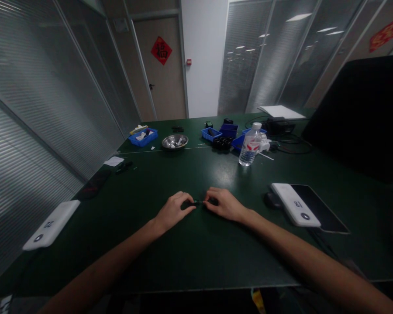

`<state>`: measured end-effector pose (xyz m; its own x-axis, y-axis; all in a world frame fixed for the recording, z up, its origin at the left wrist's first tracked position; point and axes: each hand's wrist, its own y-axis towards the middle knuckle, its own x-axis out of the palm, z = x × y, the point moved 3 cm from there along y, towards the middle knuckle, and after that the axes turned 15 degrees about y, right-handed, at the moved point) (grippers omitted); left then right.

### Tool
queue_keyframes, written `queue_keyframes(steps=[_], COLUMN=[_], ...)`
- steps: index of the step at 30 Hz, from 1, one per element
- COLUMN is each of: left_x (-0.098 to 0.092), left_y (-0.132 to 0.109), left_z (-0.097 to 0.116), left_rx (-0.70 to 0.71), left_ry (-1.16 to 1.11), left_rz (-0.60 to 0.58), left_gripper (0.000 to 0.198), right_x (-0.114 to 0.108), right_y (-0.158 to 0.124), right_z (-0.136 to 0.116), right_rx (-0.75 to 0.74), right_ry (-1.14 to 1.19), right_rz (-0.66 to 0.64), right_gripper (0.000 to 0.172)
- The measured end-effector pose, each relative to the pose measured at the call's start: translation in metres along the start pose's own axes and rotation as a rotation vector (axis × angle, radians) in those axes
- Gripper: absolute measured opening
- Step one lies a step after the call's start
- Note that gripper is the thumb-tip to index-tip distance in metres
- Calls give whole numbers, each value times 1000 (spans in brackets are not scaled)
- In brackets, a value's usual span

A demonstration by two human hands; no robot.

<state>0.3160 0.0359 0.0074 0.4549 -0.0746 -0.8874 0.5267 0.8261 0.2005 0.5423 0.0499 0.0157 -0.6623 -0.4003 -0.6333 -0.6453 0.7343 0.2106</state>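
Both hands meet just above the dark green table (196,253), fingertips close together. My left hand (174,208) pinches a small dark green piece (196,201) between thumb and forefinger. From that piece a thin, pale wire-like end (201,202) runs across to my right hand (225,205), whose thumb and fingers close on its tip. The piece is too small and dim for me to tell its exact kind, and the fingertips hide part of it.
A water bottle (249,146) stands beyond my right hand. Farther back are a metal bowl (175,141) and blue trays (143,137). White power banks lie left (52,224) and right (294,204). A dark monitor-like shape (363,117) blocks the right side.
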Motion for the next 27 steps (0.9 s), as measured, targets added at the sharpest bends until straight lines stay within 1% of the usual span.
queue_keyframes(steps=[2, 7, 11, 14, 20, 22, 25, 27], left_x=[3, 3, -1, -4, -4, -5, -7, -7], left_y=[2, 4, 2, -1, -6, -7, -8, -8], left_z=[-1, 1, 0, -1, 3, 5, 8, 10], left_rx=[-21, -8, -8, 9, 97, 113, 122, 125], left_ry=[2, -51, -171, -262, -216, -221, -249, -251], left_rz=[-15, 10, 24, 47, 42, 66, 136, 162], left_gripper=[15, 19, 18, 17, 16, 17, 17, 17], right_x=[1, 3, 2, 3, 7, 9, 13, 14], right_y=[0, -1, -1, -2, -6, -6, -4, -4], right_z=[2, 4, 2, 0, -8, -10, -12, -13], right_rx=[-7, -30, -37, -47, -110, -120, -109, -114], right_ry=[-1, 38, 163, 229, 134, 164, 251, 262], right_rz=[12, 31, 68, 72, 24, 28, 81, 105], right_gripper=[6, 6, 13, 18, 9, 11, 17, 17])
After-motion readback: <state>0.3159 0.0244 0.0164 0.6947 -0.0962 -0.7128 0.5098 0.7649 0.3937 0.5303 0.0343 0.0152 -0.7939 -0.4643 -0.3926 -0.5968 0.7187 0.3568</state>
